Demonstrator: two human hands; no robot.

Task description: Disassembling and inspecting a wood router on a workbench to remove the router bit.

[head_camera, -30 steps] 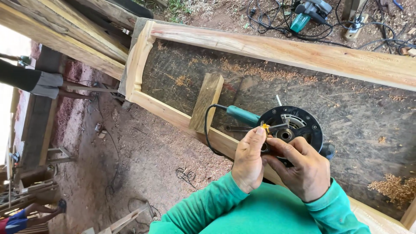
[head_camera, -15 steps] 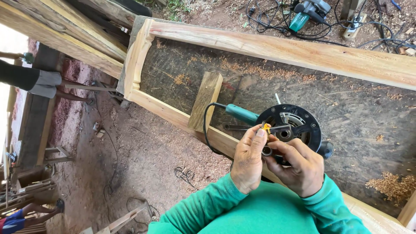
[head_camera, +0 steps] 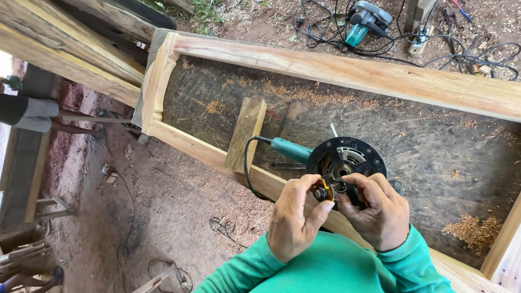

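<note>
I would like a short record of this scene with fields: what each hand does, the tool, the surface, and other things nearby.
left hand: pinches a small yellow and dark bit at the tool's centre
right hand: fingers at the same centre, steadying the tool
tool: teal power router, round black base facing up, lying on the wooden frame
nearby: short wooden block, second teal power tool among black cables, sawdust pile

My router (head_camera: 347, 163) base looks like matt black plastic with a shiny metal centre; the frame (head_camera: 347, 70) is pale, rough-sawn wood, dusty all over.
</note>
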